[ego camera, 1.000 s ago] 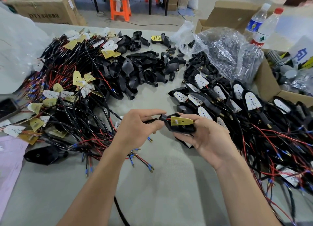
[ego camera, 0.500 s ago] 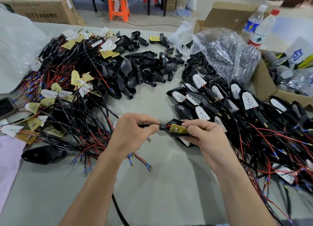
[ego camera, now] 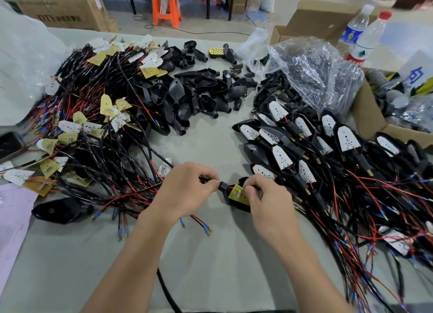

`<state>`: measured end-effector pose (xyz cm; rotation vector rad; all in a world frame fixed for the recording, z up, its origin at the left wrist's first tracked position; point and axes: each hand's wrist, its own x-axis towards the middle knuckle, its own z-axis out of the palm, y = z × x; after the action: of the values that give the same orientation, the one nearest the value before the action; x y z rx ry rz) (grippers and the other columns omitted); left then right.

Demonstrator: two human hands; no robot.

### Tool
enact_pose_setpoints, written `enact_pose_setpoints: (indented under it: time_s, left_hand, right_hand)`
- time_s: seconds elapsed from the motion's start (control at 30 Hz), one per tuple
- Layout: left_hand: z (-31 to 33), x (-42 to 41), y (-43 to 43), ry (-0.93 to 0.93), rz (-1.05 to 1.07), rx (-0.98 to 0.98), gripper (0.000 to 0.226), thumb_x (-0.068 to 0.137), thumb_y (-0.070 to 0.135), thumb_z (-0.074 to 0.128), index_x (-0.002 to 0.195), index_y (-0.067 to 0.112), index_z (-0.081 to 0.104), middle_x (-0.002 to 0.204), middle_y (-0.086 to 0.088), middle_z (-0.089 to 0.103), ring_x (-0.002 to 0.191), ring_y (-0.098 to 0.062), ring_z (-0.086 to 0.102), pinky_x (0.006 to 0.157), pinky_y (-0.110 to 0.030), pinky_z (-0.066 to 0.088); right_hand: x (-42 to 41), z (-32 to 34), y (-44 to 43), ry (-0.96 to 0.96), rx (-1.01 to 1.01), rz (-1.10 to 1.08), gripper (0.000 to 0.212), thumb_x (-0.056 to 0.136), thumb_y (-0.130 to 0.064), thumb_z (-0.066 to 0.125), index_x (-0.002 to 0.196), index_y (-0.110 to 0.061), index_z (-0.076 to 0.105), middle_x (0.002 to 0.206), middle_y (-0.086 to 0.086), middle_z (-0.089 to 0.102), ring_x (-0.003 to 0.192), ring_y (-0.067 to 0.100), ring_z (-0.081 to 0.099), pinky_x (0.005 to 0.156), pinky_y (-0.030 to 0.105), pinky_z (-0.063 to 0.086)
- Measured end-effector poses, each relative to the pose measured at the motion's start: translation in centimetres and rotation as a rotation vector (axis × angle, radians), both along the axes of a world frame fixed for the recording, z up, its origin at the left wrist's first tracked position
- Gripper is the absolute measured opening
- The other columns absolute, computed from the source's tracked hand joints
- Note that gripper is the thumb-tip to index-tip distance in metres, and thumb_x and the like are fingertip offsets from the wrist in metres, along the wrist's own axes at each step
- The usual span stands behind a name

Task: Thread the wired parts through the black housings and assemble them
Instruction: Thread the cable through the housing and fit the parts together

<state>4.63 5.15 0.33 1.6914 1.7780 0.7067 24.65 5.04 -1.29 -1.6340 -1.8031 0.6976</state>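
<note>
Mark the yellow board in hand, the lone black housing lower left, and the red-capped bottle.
yellow board (ego camera: 237,192), head view, its exposed yellow face.
lone black housing (ego camera: 58,210), head view, middle of its shell.
red-capped bottle (ego camera: 371,37), head view, clear body below the cap.

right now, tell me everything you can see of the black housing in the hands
The black housing looks like matte plastic: a pointed shell with a narrow tubular neck aimed left. A yellow board lies in its open face. The right hand grips the shell, fingertips on the board; the left hand pinches the wire at the neck. It sits low over the grey table; contact unclear.
</note>
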Motion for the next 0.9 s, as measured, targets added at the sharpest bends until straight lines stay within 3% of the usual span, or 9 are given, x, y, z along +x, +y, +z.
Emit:
enact_pose_setpoints:
  time_s: [0.07, 0.13, 0.23, 0.37, 0.47, 0.6, 0.67, 0.8, 0.9]
  left_hand:
    - [-0.2, 0.3, 0.0, 0.012, 0.041, 0.023, 0.014, 0.087, 0.029, 0.070, 0.076, 0.038, 0.073, 0.074, 0.021, 0.070, 0.074, -0.004, 0.065, 0.075, -0.032, 0.055]
    - [-0.4, 0.5, 0.0, 0.042, 0.061, 0.043, 0.011, 0.086, 0.028, 0.071, 0.078, 0.034, 0.075, 0.076, 0.020, 0.070, 0.079, -0.003, 0.064, 0.078, -0.033, 0.054]
    - [-0.7, 0.3, 0.0, 0.067, 0.086, 0.041, 0.010, 0.086, 0.026, 0.071, 0.084, 0.034, 0.076, 0.082, 0.022, 0.070, 0.082, -0.003, 0.066, 0.080, -0.030, 0.055]
    - [-0.8, 0.0, -0.7, 0.023, -0.098, -0.021, 0.064, 0.074, 0.018, 0.072, 0.126, 0.054, 0.061, 0.101, 0.035, 0.066, 0.090, 0.013, 0.061, 0.079, -0.003, 0.042]
    - [-1.0, 0.6, -0.5, 0.057, -0.154, -0.039, 0.066, 0.069, 0.021, 0.079, 0.116, 0.062, 0.058, 0.090, 0.030, 0.069, 0.094, 0.009, 0.060, 0.078, -0.006, 0.045]
    - [-1.0, 0.3, -0.2, 0.040, -0.129, -0.107, 0.050, 0.075, 0.031, 0.082, 0.104, 0.065, 0.061, 0.091, 0.024, 0.074, 0.087, 0.000, 0.067, 0.084, -0.028, 0.055]
    - [-1.0, 0.0, -0.2, 0.054, -0.121, -0.105, 0.046, 0.074, 0.032, 0.082, 0.102, 0.064, 0.063, 0.088, 0.022, 0.074, 0.085, -0.002, 0.068, 0.083, -0.032, 0.056]
    - [-1.5, 0.0, -0.7, 0.091, -0.005, -0.031, 0.037, 0.073, 0.027, 0.084, 0.106, 0.043, 0.077, 0.087, 0.027, 0.070, 0.089, 0.004, 0.064, 0.089, -0.024, 0.052]
    - [-1.9, -1.4, -1.6, 0.121, 0.098, 0.028, 0.041, 0.076, 0.015, 0.080, 0.108, 0.041, 0.078, 0.090, 0.029, 0.067, 0.094, 0.006, 0.062, 0.087, -0.014, 0.047]
  right_hand:
    - [-0.5, -0.1, -0.3, -0.043, 0.019, 0.017, 0.020, 0.095, -0.017, 0.058, 0.081, -0.032, 0.059, 0.081, -0.008, 0.060, 0.081, 0.020, 0.054, 0.075, 0.037, 0.043]
    - [-0.9, 0.1, -0.6, -0.086, 0.044, 0.045, 0.011, 0.093, -0.021, 0.063, 0.086, -0.030, 0.063, 0.089, -0.008, 0.060, 0.092, 0.021, 0.052, 0.083, 0.038, 0.041]
    - [-0.9, 0.4, -0.8, -0.186, 0.079, 0.119, 0.014, 0.084, -0.017, 0.070, 0.087, -0.029, 0.064, 0.086, -0.016, 0.061, 0.091, 0.016, 0.053, 0.079, 0.035, 0.041]
    - [-1.1, 0.4, -0.4, -0.192, 0.017, 0.101, 0.015, 0.088, -0.012, 0.063, 0.089, -0.027, 0.062, 0.075, -0.007, 0.065, 0.076, 0.026, 0.056, 0.071, 0.039, 0.044]
    - [-1.3, 0.4, 0.0, -0.192, 0.011, 0.068, 0.012, 0.093, -0.016, 0.058, 0.093, -0.028, 0.059, 0.075, -0.003, 0.068, 0.077, 0.030, 0.059, 0.071, 0.042, 0.046]
    - [-1.1, 0.5, -0.2, -0.253, 0.163, 0.077, 0.018, 0.086, -0.009, 0.065, 0.082, -0.026, 0.063, 0.072, -0.005, 0.065, 0.071, 0.015, 0.042, 0.064, 0.033, 0.033]
    - [-0.9, 0.3, -0.6, -0.254, 0.257, 0.102, 0.021, 0.078, -0.004, 0.069, 0.078, -0.025, 0.069, 0.074, -0.007, 0.067, 0.077, 0.014, 0.043, 0.067, 0.030, 0.035]
    - [-0.4, -0.9, -1.1, -0.163, 0.346, 0.192, 0.019, 0.073, -0.006, 0.071, 0.077, -0.024, 0.073, 0.109, -0.008, 0.065, 0.094, 0.013, 0.060, 0.074, 0.023, 0.044]
    - [-0.3, -1.7, -1.8, -0.166, 0.342, 0.198, 0.020, 0.074, -0.008, 0.072, 0.081, -0.026, 0.076, 0.123, -0.014, 0.062, 0.105, 0.006, 0.059, 0.090, 0.005, 0.035]
